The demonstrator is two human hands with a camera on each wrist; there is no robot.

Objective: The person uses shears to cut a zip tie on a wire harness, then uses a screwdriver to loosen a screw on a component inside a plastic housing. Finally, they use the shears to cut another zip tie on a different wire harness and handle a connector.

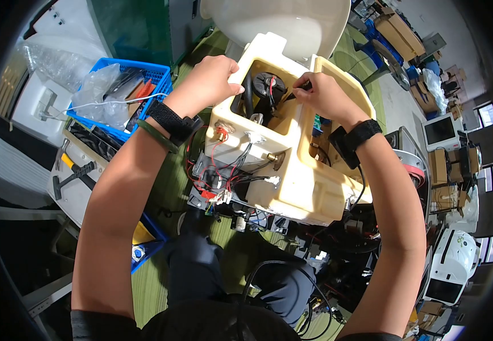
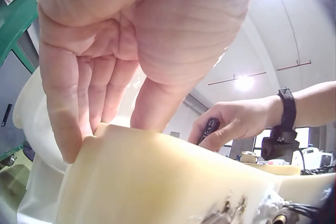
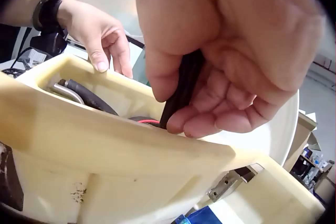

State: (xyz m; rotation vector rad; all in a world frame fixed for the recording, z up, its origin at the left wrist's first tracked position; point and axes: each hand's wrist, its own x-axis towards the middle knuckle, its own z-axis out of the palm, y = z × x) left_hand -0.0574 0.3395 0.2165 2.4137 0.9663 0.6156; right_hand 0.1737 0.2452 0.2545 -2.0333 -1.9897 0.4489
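A yellowed plastic housing [image 1: 292,196] has two open compartments, with a round black part [image 1: 269,88] and a black hose [image 3: 92,98] inside the left one. My left hand [image 1: 209,79] rests over that compartment's left rim, fingers on the outer side and thumb at the inner side in the left wrist view [image 2: 121,40]. Between thumb and fingers, my right hand [image 1: 323,96] pinches a slim black object [image 3: 182,90] above the wall between the compartments. Red and black wires [image 1: 229,170] hang at the housing's front.
On the left stand a blue basket [image 1: 164,74] of bagged parts and a stool with a hammer [image 1: 75,176]. Behind the housing is a large off-white shell [image 1: 280,23]. A black cable [image 1: 246,284] loops by my legs. Boxes and a monitor [image 1: 442,133] are at the far right.
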